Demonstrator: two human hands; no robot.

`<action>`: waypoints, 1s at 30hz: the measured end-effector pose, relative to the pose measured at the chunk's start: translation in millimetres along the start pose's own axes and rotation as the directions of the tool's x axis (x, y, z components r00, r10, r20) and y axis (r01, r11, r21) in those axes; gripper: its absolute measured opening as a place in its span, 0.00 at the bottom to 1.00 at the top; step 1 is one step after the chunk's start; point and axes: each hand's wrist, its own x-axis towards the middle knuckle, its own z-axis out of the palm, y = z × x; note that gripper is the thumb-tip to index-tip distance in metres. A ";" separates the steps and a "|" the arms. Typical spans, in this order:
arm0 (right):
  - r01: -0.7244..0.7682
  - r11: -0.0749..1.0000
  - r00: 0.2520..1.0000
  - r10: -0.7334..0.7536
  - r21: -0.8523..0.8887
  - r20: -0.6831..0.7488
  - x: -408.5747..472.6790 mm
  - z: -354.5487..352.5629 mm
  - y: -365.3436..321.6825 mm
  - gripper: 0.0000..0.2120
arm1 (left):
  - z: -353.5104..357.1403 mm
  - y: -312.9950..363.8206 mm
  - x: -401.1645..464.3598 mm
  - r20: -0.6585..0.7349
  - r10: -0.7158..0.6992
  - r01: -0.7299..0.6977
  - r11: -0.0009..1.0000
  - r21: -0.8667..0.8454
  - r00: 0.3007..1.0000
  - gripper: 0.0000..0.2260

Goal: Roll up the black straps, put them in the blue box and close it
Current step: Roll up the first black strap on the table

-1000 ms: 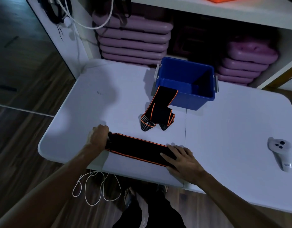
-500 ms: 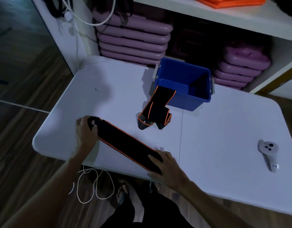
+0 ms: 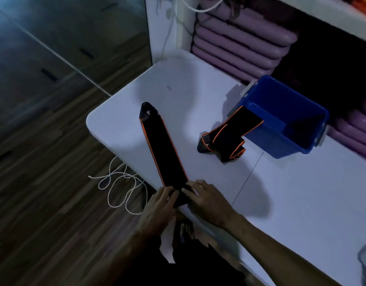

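Head view: left hand (image 3: 157, 207) and right hand (image 3: 206, 201), fingers pinching the near end of a flat black strap (image 3: 161, 149) at the counter (image 3: 301, 193) edge. Second strap (image 3: 227, 139) leans against the open blue box (image 3: 281, 124).

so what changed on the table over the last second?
The left hand let go of the flat strap's far end and joined the right hand at the near end; the strap swung to lie lengthwise. Second strap and blue box unchanged.
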 end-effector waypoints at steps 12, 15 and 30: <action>0.092 0.962 0.996 -0.087 0.257 -0.032 34.8 -16.8 22.2 0.18 | -22.2 21.6 20.8 -0.027 -0.535 0.493 0.796 -0.351 0.845 0.14; -0.059 0.903 0.998 0.055 0.426 0.022 45.1 -18.3 22.0 0.16 | -24.8 22.7 33.4 -0.024 -0.676 0.610 0.679 -0.408 0.736 0.13; 0.004 0.995 0.987 0.013 0.101 -0.163 40.8 1.7 15.9 0.10 | -17.3 28.6 32.1 -0.145 -0.438 0.453 0.886 0.100 0.887 0.06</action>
